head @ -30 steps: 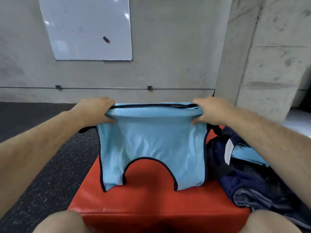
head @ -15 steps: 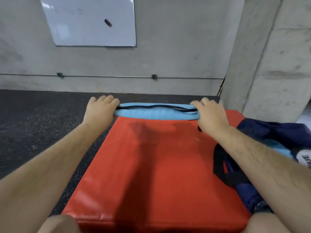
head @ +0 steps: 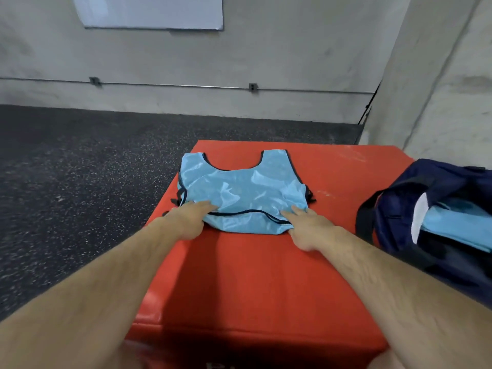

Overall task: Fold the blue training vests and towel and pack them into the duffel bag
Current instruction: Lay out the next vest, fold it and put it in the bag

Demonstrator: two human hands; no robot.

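A light blue training vest (head: 247, 193) with black trim lies spread flat on the far half of the red padded box (head: 253, 283), its neck opening pointing away from me. My left hand (head: 187, 221) rests with straight fingers on the vest's near left corner. My right hand (head: 306, 227) lies with straight fingers on the near right corner. The navy duffel bag (head: 399, 198) sits unzipped on the box's right side, with light blue fabric (head: 452, 227) showing inside it. No towel can be made out apart from that fabric.
Dark speckled rubber floor (head: 80, 182) lies left of and beyond the box. A concrete pillar (head: 439, 89) rises just behind the bag, and a grey wall with a whiteboard (head: 149, 12) stands at the back.
The vest, held up by its top edge a second ago, was swung away from me and laid flat on the box. My hands now rest on its near corners.
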